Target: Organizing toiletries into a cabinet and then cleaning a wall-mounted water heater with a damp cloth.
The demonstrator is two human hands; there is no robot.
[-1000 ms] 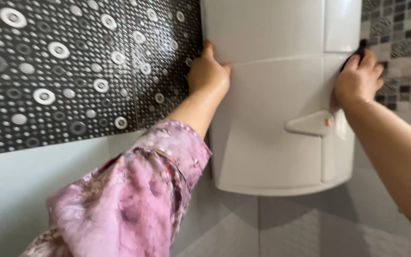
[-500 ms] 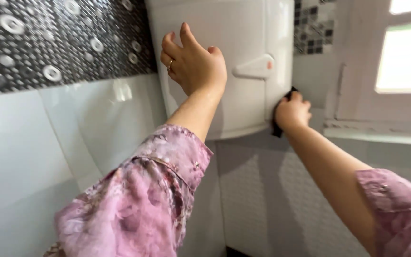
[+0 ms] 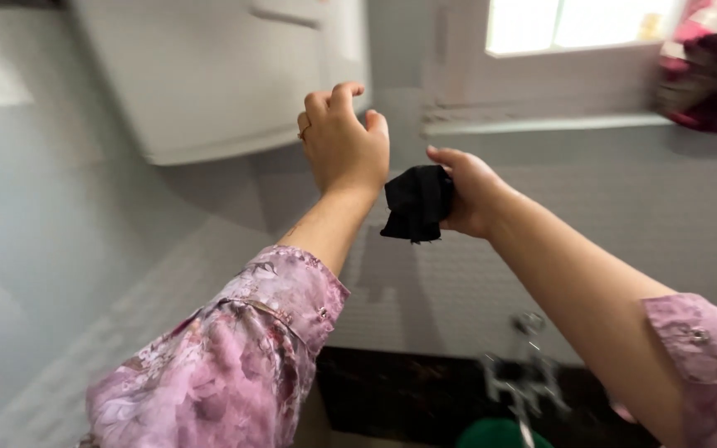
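Black cloth (image 3: 416, 202) bunched up, in front of the grey tiled wall (image 3: 591, 224), below the white cabinet (image 3: 209, 75).
We see the right hand (image 3: 470, 192) closed around the cloth; the left hand (image 3: 343, 141) is loosely curled, fingers half open, holding nothing.

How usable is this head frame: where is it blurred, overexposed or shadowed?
Head view: motion blur smears the white cabinet, the tap and the red cloth at the top right; the window is blown out to white; the left hand, the right hand and the black cloth it grips are fairly sharp; soft shadows lie on the wall under the cabinet.
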